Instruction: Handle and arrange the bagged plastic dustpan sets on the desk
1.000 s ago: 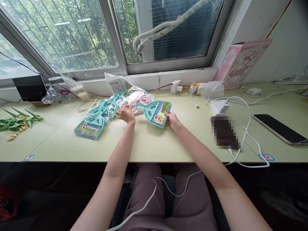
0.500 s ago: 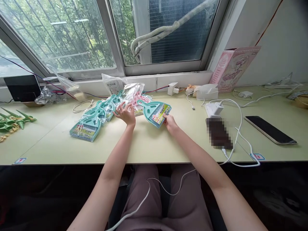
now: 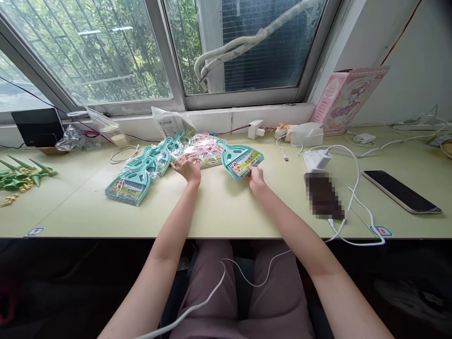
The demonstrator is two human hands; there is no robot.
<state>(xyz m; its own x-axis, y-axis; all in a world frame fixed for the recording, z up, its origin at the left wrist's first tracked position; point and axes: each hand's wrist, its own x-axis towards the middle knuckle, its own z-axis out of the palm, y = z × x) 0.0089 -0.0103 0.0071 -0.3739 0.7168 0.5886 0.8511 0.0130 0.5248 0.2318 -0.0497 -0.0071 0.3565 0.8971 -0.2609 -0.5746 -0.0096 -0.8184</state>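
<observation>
My right hand [image 3: 256, 179] pinches the lower right edge of a teal mini dustpan set [image 3: 242, 159], which has a yellow printed label and blue bristles. The dustpan is tilted over the table, its handle pointing back to the left. My left hand [image 3: 189, 168] has its fingers spread, close against a pink dustpan set [image 3: 208, 148] in clear plastic; whether it touches the wrap I cannot tell. Left of that hand, several teal dustpan sets [image 3: 129, 186] in clear wrap overlap in a slanting row.
On the right lie a phone [image 3: 401, 190], a pixelated dark device [image 3: 324, 195] and a white charger [image 3: 318, 160] with cables. A pink box [image 3: 349, 101] stands by the wall. Green plastic pieces [image 3: 24, 174] lie at far left, and a clear bag [image 3: 171, 121] leans under the window.
My right hand has carried the teal dustpan slightly to the right. The pink set's crumpled wrap now lies flatter, and my left hand has come down lower beside it.
</observation>
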